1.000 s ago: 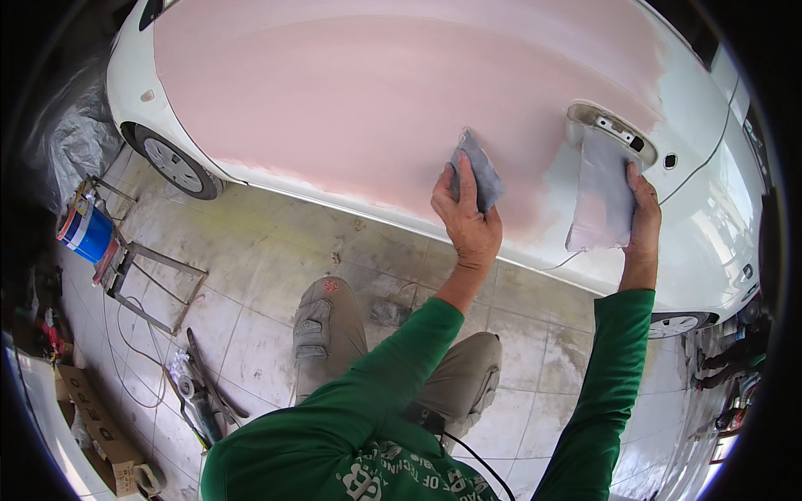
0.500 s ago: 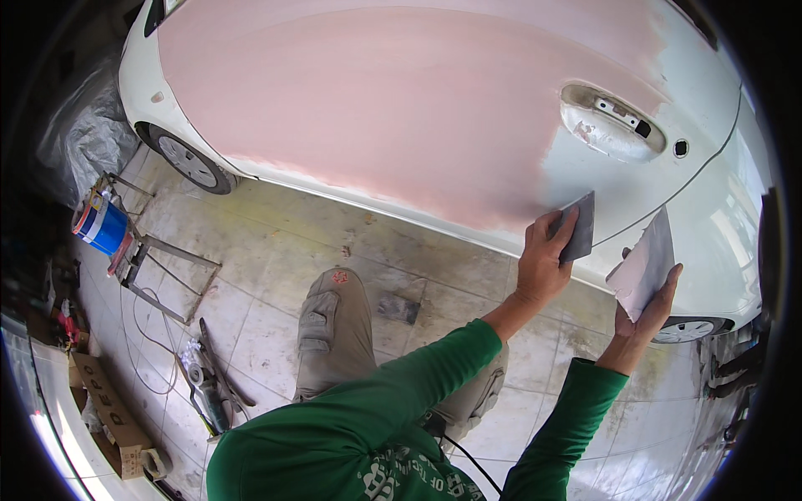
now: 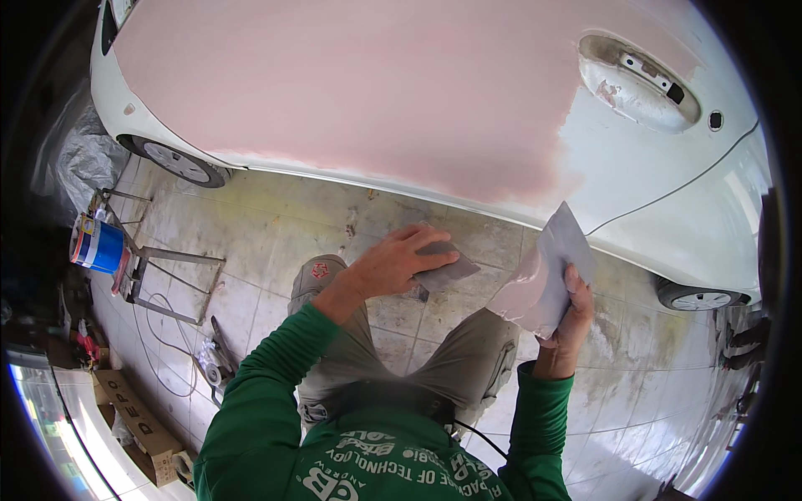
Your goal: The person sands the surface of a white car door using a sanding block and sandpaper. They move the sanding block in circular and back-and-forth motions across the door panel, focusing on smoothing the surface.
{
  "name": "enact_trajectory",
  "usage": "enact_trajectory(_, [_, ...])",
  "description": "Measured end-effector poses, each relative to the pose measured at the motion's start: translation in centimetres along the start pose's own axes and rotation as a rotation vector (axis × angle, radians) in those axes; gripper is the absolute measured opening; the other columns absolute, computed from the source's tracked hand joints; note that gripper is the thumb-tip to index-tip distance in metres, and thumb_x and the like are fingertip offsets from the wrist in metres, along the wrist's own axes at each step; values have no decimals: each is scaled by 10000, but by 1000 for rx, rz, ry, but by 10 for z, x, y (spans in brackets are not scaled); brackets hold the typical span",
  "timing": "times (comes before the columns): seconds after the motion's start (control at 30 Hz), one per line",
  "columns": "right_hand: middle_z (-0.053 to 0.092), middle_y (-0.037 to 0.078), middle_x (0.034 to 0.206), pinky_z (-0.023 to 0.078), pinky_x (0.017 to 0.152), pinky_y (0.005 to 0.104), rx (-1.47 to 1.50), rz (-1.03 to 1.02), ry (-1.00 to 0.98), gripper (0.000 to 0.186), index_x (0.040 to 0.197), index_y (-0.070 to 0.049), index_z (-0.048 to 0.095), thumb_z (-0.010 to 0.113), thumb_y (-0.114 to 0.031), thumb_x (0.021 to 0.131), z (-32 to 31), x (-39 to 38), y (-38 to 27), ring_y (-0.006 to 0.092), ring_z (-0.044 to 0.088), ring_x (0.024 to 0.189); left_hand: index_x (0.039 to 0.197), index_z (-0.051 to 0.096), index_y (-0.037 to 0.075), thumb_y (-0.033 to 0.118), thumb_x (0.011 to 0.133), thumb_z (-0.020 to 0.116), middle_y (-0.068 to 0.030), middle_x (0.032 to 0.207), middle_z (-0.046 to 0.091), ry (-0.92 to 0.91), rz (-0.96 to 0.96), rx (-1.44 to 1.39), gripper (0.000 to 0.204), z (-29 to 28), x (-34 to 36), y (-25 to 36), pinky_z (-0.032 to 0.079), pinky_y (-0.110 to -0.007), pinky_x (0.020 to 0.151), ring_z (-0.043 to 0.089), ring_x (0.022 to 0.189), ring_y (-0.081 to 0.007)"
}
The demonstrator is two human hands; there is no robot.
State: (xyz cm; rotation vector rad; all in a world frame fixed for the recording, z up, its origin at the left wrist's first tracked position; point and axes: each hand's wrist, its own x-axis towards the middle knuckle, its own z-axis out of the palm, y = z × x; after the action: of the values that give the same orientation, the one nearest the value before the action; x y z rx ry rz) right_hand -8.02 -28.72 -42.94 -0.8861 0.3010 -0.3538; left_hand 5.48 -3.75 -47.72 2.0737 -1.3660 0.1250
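My left hand (image 3: pixel 386 265) grips a small grey filler spreader (image 3: pixel 454 272), its fingers bent over the top. It is over the floor, in front of the car door and apart from it. My right hand (image 3: pixel 573 316) holds a larger grey putty plate (image 3: pixel 566 242) by its right edge, tilted up. Pink body filler (image 3: pixel 522 290) coats the plate's lower left part, with a ragged edge. Beyond both hands stands a white car door (image 3: pixel 660 171), covered over most of its surface by a pale pink filler layer (image 3: pixel 359 92).
The door's handle recess (image 3: pixel 639 83) is bare. At left, a blue paint can (image 3: pixel 100 246) sits by a low metal frame stand (image 3: pixel 180 257). A power tool (image 3: pixel 215 365), a cable and a cardboard box (image 3: pixel 138 422) lie lower left. Tiled floor (image 3: pixel 251 309) lies under me.
My left hand and its spreader have moved left and back, away from the door's lower right area. The right hand has also come left with the plate. The whole view has shifted slightly.
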Motion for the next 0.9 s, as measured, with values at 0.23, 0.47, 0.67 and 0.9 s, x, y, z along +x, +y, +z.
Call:
enact_trajectory(0.23, [673, 109, 1117, 508, 880, 312, -920, -372, -87, 483, 1265, 70, 618, 610, -353, 1034, 80, 38, -36, 174, 626, 1016, 1233, 736, 134, 93, 770, 787, -100, 1323, 632, 280, 182, -118, 468, -22, 15, 33, 533, -458, 1001, 607, 1215, -344])
enact_trajectory(0.47, [606, 161, 1349, 447, 1034, 355, -1279, -766, -135, 585, 1378, 91, 554, 596, -378, 1030, 9, 130, -174, 214, 578, 1190, 1390, 537, 43, 176, 1025, 612, -157, 1338, 632, 973, -265, -1608, 396, -62, -133, -63, 560, -508, 1009, 650, 1199, -348])
enact_trajectory(0.67, [643, 120, 1206, 480, 964, 358, -1061, -410, -189, 500, 1289, 37, 588, 628, -372, 1004, -23, 149, -212, 217, 609, 1061, 1371, 534, 33, 167, 982, 637, -139, 1283, 647, 1487, -370, -1246, 424, -171, -245, -228, 574, -498, 967, 654, 1165, -339])
enact_trajectory(0.9, [650, 115, 1161, 498, 933, 362, -1108, -284, -80, 475, 1257, 17, 589, 647, -367, 986, 44, 145, -195, 224, 622, 1024, 1394, 573, 56, 53, 921, 618, -139, 1250, 642, 1536, -871, -489, 476, -247, -221, -360, 517, -416, 989, 633, 1147, -332])
